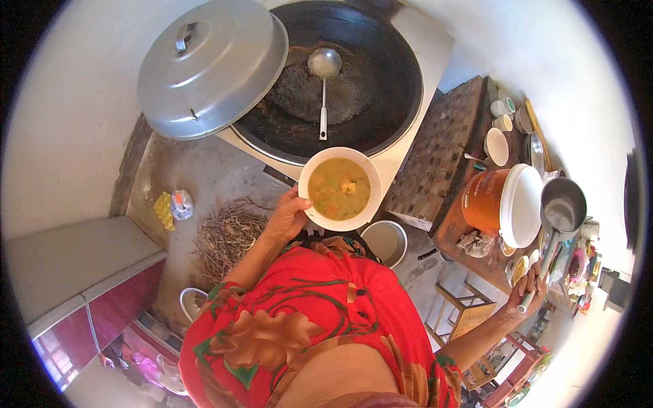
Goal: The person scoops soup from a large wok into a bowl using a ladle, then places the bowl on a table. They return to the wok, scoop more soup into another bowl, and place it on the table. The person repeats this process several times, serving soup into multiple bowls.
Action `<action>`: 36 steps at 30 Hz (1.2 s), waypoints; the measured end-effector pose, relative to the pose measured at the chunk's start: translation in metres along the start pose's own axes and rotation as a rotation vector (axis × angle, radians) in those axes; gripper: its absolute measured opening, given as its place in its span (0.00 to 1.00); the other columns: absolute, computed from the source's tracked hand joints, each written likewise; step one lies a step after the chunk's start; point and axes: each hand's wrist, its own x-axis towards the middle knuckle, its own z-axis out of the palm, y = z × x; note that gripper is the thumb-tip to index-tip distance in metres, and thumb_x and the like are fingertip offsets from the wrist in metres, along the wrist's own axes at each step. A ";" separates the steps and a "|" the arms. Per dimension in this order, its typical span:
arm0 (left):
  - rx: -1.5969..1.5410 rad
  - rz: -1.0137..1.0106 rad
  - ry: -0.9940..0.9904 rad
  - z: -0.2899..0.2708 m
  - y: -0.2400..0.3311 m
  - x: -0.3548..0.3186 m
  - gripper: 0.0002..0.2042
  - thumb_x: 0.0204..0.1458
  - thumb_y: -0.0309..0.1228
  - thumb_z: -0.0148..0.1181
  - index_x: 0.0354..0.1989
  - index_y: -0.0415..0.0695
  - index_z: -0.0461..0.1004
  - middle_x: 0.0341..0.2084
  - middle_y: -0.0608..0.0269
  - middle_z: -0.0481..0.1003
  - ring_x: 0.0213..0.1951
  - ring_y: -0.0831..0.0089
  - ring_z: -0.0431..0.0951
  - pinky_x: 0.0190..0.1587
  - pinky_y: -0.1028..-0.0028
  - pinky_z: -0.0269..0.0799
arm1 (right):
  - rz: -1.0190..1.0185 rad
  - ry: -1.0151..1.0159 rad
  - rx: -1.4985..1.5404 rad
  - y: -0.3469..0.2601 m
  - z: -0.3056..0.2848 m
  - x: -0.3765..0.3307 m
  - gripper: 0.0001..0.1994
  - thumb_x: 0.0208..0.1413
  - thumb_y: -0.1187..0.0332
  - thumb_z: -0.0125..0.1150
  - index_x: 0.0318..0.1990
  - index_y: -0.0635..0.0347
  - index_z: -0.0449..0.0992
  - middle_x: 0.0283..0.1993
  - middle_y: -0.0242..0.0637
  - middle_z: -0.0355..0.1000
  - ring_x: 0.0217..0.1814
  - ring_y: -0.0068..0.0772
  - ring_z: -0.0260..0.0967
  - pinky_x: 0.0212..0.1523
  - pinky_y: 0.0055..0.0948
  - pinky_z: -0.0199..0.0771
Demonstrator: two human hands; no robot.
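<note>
My left hand (290, 213) is closed on the rim of a white bowl (304, 178) of yellowish soup with bits of vegetable in it, held level at the near edge of a large black wok (381, 75). Out to the right, my right hand (528, 294) grips the pale handle of a dark grey dipper (563, 204), its round cup pointing away from me, above the worktop's things. A metal ladle (324, 64) lies inside the wok, its handle toward me. Across the wok's left side leans a big domed metal lid (214, 68).
Dry twigs (228, 238) lie on the floor at left, near a small yellow packet (163, 209). On the right, a wooden table (445, 234) bears an orange bucket (484, 197) with a white lid and several bowls (496, 146). Nearer stand a metal basin (384, 241) and a wooden stool (474, 316).
</note>
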 end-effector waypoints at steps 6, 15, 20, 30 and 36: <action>0.025 -0.018 -0.027 0.005 -0.005 0.008 0.26 0.40 0.22 0.55 0.53 0.34 0.64 0.46 0.55 0.72 0.48 0.67 0.73 0.54 0.68 0.67 | 0.152 0.181 0.251 -0.002 -0.044 0.010 0.08 0.51 0.80 0.46 0.35 0.68 0.53 0.30 0.35 0.51 0.22 0.21 0.53 0.15 0.19 0.54; 0.097 -0.029 -0.016 0.001 -0.017 0.014 0.25 0.39 0.26 0.59 0.50 0.34 0.66 0.45 0.54 0.73 0.46 0.64 0.75 0.54 0.64 0.67 | 0.301 0.258 0.572 -0.006 -0.137 0.058 0.16 0.51 0.78 0.45 0.44 0.77 0.51 0.35 0.44 0.55 0.25 0.26 0.59 0.17 0.21 0.57; 0.096 -0.019 0.000 0.007 -0.014 0.007 0.25 0.39 0.27 0.60 0.50 0.35 0.67 0.45 0.55 0.73 0.47 0.65 0.74 0.54 0.64 0.67 | 0.356 0.300 0.633 0.007 -0.138 0.073 0.17 0.51 0.77 0.47 0.45 0.80 0.52 0.32 0.43 0.57 0.23 0.26 0.59 0.18 0.21 0.58; 0.104 -0.053 0.025 0.012 -0.020 0.013 0.26 0.38 0.26 0.61 0.50 0.36 0.67 0.46 0.57 0.73 0.49 0.66 0.73 0.56 0.65 0.64 | 0.457 0.266 0.684 0.033 -0.146 0.107 0.17 0.54 0.72 0.49 0.44 0.78 0.54 0.26 0.40 0.58 0.27 0.29 0.58 0.21 0.24 0.56; 0.115 -0.066 0.048 0.017 -0.032 0.017 0.26 0.39 0.26 0.61 0.52 0.36 0.66 0.47 0.56 0.72 0.49 0.65 0.72 0.56 0.65 0.64 | 0.328 0.331 0.521 0.047 -0.146 0.098 0.20 0.57 0.67 0.47 0.49 0.77 0.54 0.37 0.56 0.62 0.28 0.32 0.60 0.23 0.24 0.60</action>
